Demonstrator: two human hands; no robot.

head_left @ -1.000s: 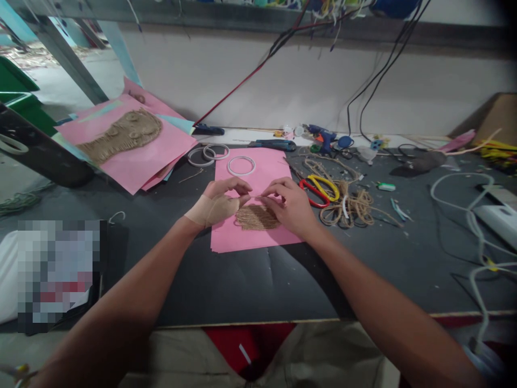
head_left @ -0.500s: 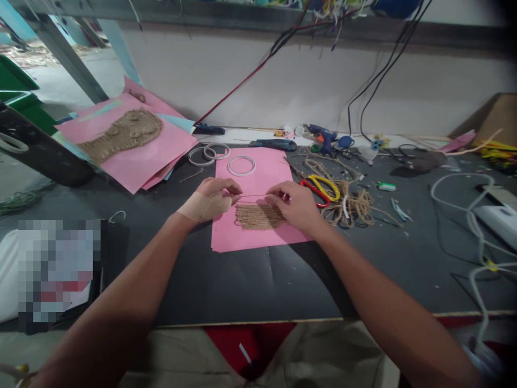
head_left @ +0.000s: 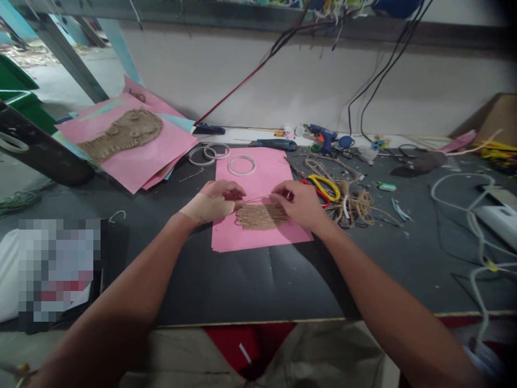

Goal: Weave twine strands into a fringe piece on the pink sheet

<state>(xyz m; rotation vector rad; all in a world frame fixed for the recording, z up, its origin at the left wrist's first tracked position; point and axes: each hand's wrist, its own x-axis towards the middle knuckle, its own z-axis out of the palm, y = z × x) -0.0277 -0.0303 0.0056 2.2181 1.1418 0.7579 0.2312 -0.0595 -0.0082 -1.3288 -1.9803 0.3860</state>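
Note:
A thin strand of twine (head_left: 258,199) stretches between my two hands, just above a block of side-by-side twine rows (head_left: 260,217) on a pink sheet (head_left: 262,240). My left hand (head_left: 216,200), with a pale bandage around its wrist and palm, pinches the strand's left end by the block's upper left corner. The right end is pinched in my right hand (head_left: 299,203), which covers the block's upper right corner. Right of that hand lie scissors with red and yellow handles (head_left: 329,187) and a loose twine bundle (head_left: 357,206).
Pale rings (head_left: 242,165) lie at the sheet's top. A hot glue gun (head_left: 325,137) and a cutter knife (head_left: 274,144) are at the back. Pink sheets bearing a twine piece (head_left: 129,129) stand left, near a dark cylinder (head_left: 44,145). White cables (head_left: 470,215) coil at right.
My left hand has lowered its end of the strand toward the block's top edge. My right hand has shifted slightly right, so the strand now slants.

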